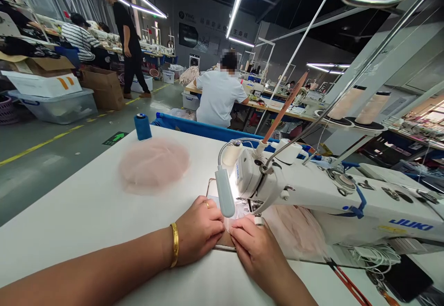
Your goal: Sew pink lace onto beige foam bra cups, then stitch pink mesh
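Observation:
A white sewing machine stands on the white table, its lamp lit over the needle area. Just in front of the presser foot, my left hand has its fingers closed on the edge of sheer pink fabric. My right hand pinches the same fabric from the other side, fingertips close to the left ones. More of the sheer pink fabric lies bunched under the machine's arm. The stretch between my fingertips is small and partly hidden by them. A round heap of pink tulle rests at the table's far left.
A blue thread cone stands at the table's far edge. Red-handled scissors, a black phone and a coiled white cable lie at the right. Thread cones stand above. A person in white sits ahead.

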`<action>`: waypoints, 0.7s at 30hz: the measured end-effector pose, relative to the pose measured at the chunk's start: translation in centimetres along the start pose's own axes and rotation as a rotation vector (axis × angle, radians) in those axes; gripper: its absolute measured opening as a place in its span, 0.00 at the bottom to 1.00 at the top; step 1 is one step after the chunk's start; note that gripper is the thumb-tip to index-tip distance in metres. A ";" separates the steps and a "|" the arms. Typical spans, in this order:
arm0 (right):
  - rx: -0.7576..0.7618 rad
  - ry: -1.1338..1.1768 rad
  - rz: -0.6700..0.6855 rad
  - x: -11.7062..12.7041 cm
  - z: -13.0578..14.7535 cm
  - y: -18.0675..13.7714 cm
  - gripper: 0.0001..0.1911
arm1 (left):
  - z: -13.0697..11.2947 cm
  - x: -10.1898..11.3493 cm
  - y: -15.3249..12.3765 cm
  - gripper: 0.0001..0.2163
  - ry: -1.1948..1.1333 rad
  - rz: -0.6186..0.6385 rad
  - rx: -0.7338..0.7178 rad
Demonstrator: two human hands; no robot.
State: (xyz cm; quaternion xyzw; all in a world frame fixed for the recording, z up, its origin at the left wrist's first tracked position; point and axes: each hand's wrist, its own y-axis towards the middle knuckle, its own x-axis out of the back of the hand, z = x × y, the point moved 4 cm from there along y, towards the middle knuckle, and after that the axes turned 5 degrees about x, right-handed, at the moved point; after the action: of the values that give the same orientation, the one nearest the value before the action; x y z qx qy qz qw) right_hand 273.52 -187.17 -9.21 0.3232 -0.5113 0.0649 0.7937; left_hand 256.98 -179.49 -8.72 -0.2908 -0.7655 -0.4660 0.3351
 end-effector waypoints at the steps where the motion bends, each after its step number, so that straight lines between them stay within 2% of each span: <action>1: 0.009 -0.014 -0.005 0.0 0.1 0.0 0.13 | -0.2 0.1 0.0 0.07 0.001 -0.001 -0.008; 7: 0.003 -0.063 -0.013 -0.2 -0.1 0.0 0.15 | -0.7 0.7 0.2 0.09 0.051 -0.012 -0.016; 14: -0.052 -0.100 0.009 -0.7 -0.5 0.4 0.17 | 0.7 0.1 0.7 0.09 0.158 -0.038 -0.028; 17: -0.119 -0.124 0.049 -1.0 -0.9 0.4 0.17 | 1.3 -0.1 1.1 0.08 0.173 -0.024 0.021; 21: -0.185 -0.141 0.029 -1.3 -1.5 0.3 0.20 | 2.0 0.5 1.9 0.07 0.088 0.075 0.145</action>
State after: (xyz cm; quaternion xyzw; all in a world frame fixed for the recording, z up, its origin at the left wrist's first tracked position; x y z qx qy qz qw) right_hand 273.94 -185.78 -10.53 0.2451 -0.5744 0.0061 0.7810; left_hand 257.69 -176.85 -8.03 -0.2736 -0.7702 -0.4088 0.4060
